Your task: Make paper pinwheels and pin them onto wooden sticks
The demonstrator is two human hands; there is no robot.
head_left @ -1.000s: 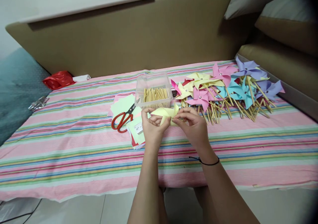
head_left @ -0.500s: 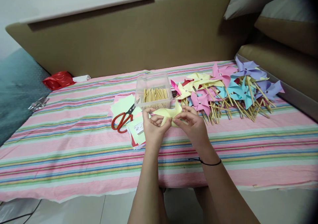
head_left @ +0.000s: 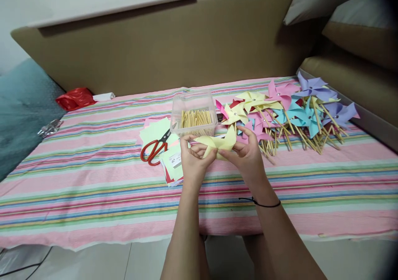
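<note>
A pale yellow paper pinwheel head [head_left: 228, 140], its blades curled up, is held between both hands above the striped cloth. My left hand [head_left: 196, 158] grips its left side, the thumb pressed near the middle. From the right, my right hand [head_left: 245, 153] pinches it, its thumb close to the left thumb and the other fingers behind the paper. Whether a pin sits at the centre is hidden by the thumbs. Just beyond the hands stands a clear plastic box [head_left: 177, 124] holding many short wooden sticks [head_left: 195, 118].
Finished pinwheels [head_left: 306, 116] on sticks lie piled at the right. Red-handled scissors [head_left: 155, 149] rest by stacked coloured paper [head_left: 169, 158] on the left, with a small white labelled item [head_left: 175, 160] on top. A red plastic bag [head_left: 75, 99] lies at the far left of the striped cloth [head_left: 102, 180].
My right hand has shifted slightly right, its fingers more raised, and the yellow paper's right blade is spread wider. The left hand keeps its hold. The whole view has shifted slightly.
</note>
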